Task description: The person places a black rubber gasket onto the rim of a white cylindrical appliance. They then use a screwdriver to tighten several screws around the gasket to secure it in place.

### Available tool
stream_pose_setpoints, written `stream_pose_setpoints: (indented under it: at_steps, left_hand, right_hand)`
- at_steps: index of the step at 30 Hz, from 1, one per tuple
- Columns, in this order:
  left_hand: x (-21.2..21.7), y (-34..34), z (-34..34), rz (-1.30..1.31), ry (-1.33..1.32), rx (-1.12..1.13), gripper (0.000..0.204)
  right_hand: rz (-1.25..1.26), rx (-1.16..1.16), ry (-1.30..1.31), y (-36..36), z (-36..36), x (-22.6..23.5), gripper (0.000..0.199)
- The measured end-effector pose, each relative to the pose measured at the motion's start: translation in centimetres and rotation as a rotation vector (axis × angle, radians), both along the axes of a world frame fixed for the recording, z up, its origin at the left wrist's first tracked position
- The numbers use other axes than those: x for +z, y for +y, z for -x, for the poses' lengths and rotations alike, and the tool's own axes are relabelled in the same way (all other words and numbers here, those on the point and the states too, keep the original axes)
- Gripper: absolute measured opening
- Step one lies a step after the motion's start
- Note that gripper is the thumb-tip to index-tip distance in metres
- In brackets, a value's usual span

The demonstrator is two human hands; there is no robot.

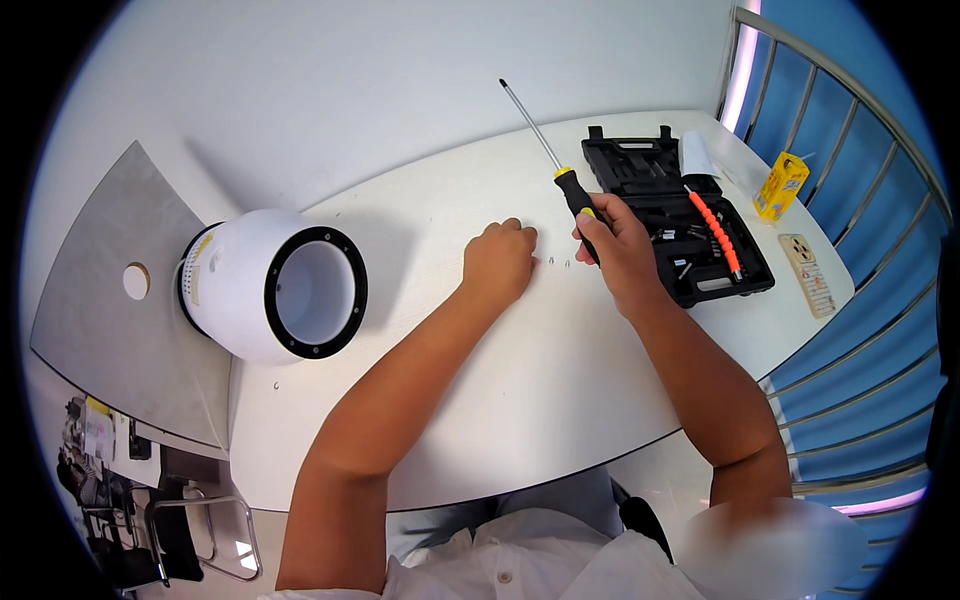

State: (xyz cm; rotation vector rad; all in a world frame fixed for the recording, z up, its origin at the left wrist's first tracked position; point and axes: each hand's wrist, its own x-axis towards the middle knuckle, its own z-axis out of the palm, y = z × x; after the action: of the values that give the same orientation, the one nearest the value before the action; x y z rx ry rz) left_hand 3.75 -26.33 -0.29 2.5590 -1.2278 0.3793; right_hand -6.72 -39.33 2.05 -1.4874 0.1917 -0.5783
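Note:
My right hand (622, 250) grips the black and yellow handle of a long screwdriver (540, 137). The shaft slants up and to the left, its dark tip pointing away from me. Beside it, my left hand (502, 262) rests closed on the white table (450, 400); its curled fingers hide whatever they may hold. Between both hands lie small metal pieces that look like screws (552, 260). To the left, a white rounded housing (235, 290) lies on its side, its black-rimmed round opening facing right.
An open black tool case (640, 165) with bits and an orange flexible shaft (712, 225) lies right. Beyond it are a yellow drink carton (781, 186) and a beige power strip (807, 275). A metal railing (858, 95) curves along the right; a grey panel (110, 270) stands left.

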Motion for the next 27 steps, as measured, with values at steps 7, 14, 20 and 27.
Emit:
stream_pose_setpoints:
  at_steps: [7, 14, 20, 27]
  left_hand:
    - [-0.7, 1.2, -0.2, 0.086, 0.074, -0.086, 0.006]
    - [2.7, 12.5, 3.7, 0.759, 0.895, -0.294, 0.008]
    - [3.6, 21.9, 8.3, 0.899, 0.969, -0.252, 0.005]
    - [0.9, 22.0, 7.0, 0.886, 0.658, -0.122, 0.018]
  right_hand:
    - [0.09, 0.015, 0.043, 0.2, 0.1, 0.2, 0.025]
    - [0.342, 0.233, 0.103, 0.2, 0.9, 0.8, 0.025]
    - [0.537, 0.528, 0.017, 1.1, 1.4, 1.2, 0.03]
    - [0.683, 0.676, 0.061, 2.0, 1.7, 1.5, 0.03]
